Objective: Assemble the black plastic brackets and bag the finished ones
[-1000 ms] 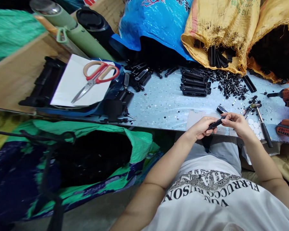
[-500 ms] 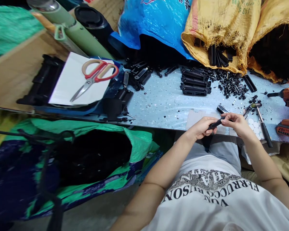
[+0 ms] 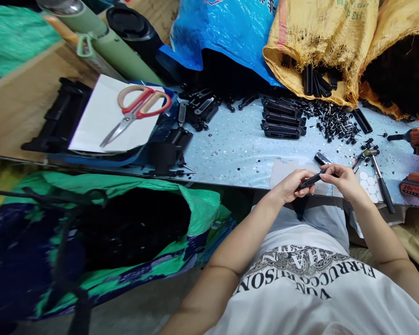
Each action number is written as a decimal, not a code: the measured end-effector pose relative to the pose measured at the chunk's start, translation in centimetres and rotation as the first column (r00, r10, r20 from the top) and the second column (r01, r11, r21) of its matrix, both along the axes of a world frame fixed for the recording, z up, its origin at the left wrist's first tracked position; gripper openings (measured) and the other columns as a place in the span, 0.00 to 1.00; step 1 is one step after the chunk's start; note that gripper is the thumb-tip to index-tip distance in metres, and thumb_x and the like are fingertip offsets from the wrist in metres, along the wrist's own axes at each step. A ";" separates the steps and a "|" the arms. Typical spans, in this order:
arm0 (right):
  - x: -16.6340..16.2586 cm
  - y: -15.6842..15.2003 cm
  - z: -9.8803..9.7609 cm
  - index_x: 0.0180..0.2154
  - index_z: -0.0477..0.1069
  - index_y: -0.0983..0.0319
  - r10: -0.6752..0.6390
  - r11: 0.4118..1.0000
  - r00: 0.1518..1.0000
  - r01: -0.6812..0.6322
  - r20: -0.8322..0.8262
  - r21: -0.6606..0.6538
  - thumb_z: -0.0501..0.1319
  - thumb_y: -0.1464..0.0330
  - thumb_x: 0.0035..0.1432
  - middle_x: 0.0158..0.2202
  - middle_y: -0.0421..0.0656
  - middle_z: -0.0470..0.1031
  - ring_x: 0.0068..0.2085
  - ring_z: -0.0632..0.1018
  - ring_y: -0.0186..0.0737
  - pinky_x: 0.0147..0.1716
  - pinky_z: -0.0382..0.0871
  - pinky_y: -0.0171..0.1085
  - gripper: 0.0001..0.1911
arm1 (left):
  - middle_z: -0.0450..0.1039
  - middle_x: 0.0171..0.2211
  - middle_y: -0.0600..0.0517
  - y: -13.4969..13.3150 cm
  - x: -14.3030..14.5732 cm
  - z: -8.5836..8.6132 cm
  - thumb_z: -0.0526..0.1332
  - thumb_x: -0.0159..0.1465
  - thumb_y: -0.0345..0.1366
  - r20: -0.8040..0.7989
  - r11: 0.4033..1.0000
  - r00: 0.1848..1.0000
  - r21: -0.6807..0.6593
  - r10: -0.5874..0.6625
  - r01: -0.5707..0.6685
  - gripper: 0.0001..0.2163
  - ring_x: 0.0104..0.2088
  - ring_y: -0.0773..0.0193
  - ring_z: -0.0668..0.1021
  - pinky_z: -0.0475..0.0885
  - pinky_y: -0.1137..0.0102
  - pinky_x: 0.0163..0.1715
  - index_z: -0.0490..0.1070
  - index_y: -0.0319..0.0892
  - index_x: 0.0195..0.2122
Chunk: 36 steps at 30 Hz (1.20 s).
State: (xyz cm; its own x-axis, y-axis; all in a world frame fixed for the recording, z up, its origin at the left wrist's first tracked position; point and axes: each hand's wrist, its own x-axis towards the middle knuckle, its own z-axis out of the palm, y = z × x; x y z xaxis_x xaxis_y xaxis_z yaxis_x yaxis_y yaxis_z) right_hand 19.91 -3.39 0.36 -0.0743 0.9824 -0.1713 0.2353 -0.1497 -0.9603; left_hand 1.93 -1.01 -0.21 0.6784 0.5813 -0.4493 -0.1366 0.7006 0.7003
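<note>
My left hand (image 3: 298, 185) is closed around a slim black plastic piece (image 3: 310, 180) at the table's front edge. At the piece's far right end, my right hand (image 3: 338, 177) pinches with thumb and fingertips; whether a small part sits between them is too small to tell. Just beyond the hands lies another black piece (image 3: 321, 158) with a shiny top. Under the hands is a flat pale sheet of card (image 3: 281, 171). A hammer (image 3: 382, 181) with a black handle rests right of my right hand, beside several white round stickers (image 3: 368, 182).
An orange cordless drill (image 3: 417, 160) lies at the right edge. Behind are loose screws (image 3: 335, 123), stacked black pieces (image 3: 282, 123), a blue bag (image 3: 226, 32) and yellow sacks (image 3: 321, 32). Scissors (image 3: 136, 109) lie on white paper at left. A green bag (image 3: 202, 209) gapes below the table.
The black piece has tilted slightly in my left hand, its near end shifting a little left. My right hand stays at its far end.
</note>
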 end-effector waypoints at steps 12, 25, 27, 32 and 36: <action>-0.6 -0.2 0.2 0.24 0.70 0.63 -0.079 0.995 0.996 0.076 0.041 0.066 0.67 0.60 0.46 0.40 0.48 0.76 0.47 0.74 0.46 0.50 0.61 0.44 0.13 | 0.67 0.17 0.57 -0.5 0.0 -0.1 0.60 0.56 0.33 -0.070 0.981 0.997 0.187 -0.035 0.048 0.18 0.10 0.80 0.57 0.45 0.79 0.11 0.69 0.34 0.48; -0.2 0.7 -1.6 0.37 0.66 0.60 -0.175 0.980 0.974 0.186 -0.147 0.065 0.66 0.56 0.48 0.35 0.41 0.74 0.35 0.75 0.34 0.37 0.71 0.36 0.19 | 0.69 0.18 0.55 -0.4 0.0 -0.5 0.58 0.59 0.37 -0.050 0.984 0.998 0.176 0.048 -0.038 0.09 0.11 0.77 0.63 0.53 0.80 0.11 0.67 0.36 0.36; -0.4 0.6 -1.9 0.36 0.67 0.60 -0.118 0.985 0.986 0.130 -0.115 0.109 0.67 0.57 0.47 0.34 0.41 0.74 0.35 0.75 0.35 0.38 0.71 0.37 0.18 | 0.69 0.18 0.55 -0.4 0.3 -0.8 0.58 0.59 0.38 -0.085 0.978 0.994 0.202 0.067 -0.048 0.08 0.11 0.76 0.65 0.54 0.80 0.11 0.66 0.37 0.33; -0.5 1.3 -2.8 0.39 0.68 0.61 0.000 0.984 0.996 -0.017 0.093 0.177 0.60 0.55 0.55 0.37 0.44 0.75 0.37 0.76 0.38 0.38 0.70 0.38 0.17 | 0.63 0.13 0.60 -0.7 1.0 -2.2 0.56 0.61 0.43 -0.227 0.912 0.941 0.382 0.250 -0.150 0.12 0.09 0.77 0.59 0.50 0.79 0.10 0.65 0.39 0.28; 0.7 3.5 -3.1 0.45 0.68 0.65 -0.033 0.978 0.745 -0.112 0.666 0.173 0.58 0.58 0.58 0.46 0.53 0.72 0.48 0.72 0.49 0.45 0.66 0.44 0.19 | 0.60 0.13 0.61 -0.2 0.5 -2.9 0.55 0.61 0.47 -0.268 0.853 0.860 0.430 0.434 -0.297 0.15 0.09 0.76 0.60 0.52 0.79 0.10 0.65 0.39 0.29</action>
State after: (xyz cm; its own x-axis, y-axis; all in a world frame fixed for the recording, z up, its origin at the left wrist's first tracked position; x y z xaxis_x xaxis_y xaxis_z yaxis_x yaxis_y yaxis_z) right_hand 20.61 0.14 -2.79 -0.0529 0.9986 -0.0033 0.8236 0.0418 -0.5656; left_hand 2.43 -1.17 -3.09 0.2245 0.9207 -0.3192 -0.0351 0.3350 0.9416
